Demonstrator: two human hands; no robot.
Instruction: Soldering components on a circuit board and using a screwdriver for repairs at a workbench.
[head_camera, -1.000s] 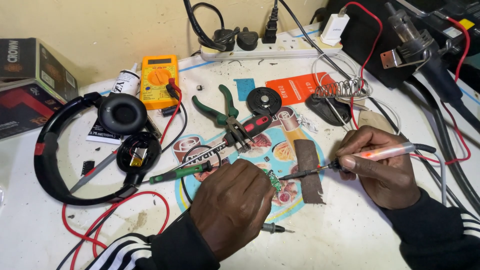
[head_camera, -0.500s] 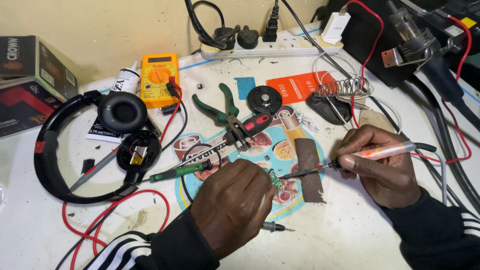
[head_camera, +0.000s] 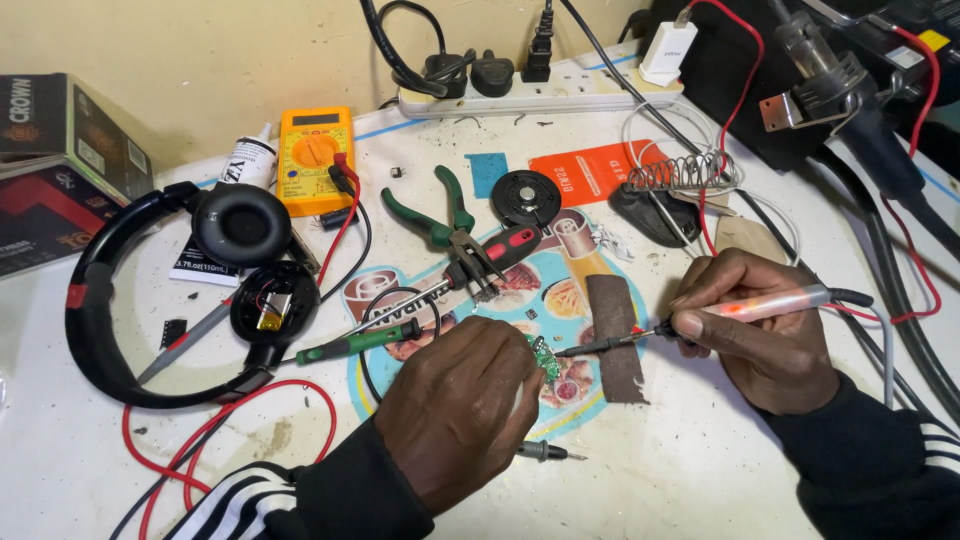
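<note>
The left hand (head_camera: 460, 400) lies knuckles-up on the white tabletop (head_camera: 700, 470), its fingers curled down and pressed together over a small green circuit board (head_camera: 546, 358), of which only one edge shows past the fingertips; the board rests on a round printed mat (head_camera: 560, 290) with food pictures. The right hand (head_camera: 765, 335) is clamped in a pen grip around a soldering iron (head_camera: 745, 305) with a pale, orange-marked handle, and the iron's dark tip (head_camera: 565, 350) points left and meets the board's edge, though the exact contact point is too small to make out for sure. A brown strip (head_camera: 612, 335) lies on the mat under the iron's shaft. Just below the left hand a thin metal probe (head_camera: 545, 452) lies on the tabletop. A green-handled screwdriver (head_camera: 350, 342) lies beside the left hand, pointing toward a pair of black headphones (head_camera: 130, 300) whose one ear cup (head_camera: 272, 303) is opened, showing small parts and wires inside. Above the mat lie green-handled pliers (head_camera: 432, 212), a red and black tool (head_camera: 505, 245) and a black round speaker disc (head_camera: 525, 197). A yellow multimeter (head_camera: 313, 160) sits near the wall with a white bottle (head_camera: 248, 160) beside it. A coiled wire iron stand (head_camera: 680, 175) stands well above the right hand, and a white power strip (head_camera: 540, 92) with several plugs runs along the back. Red wire (head_camera: 230, 400) loops across the tabletop at the lower left.
</note>
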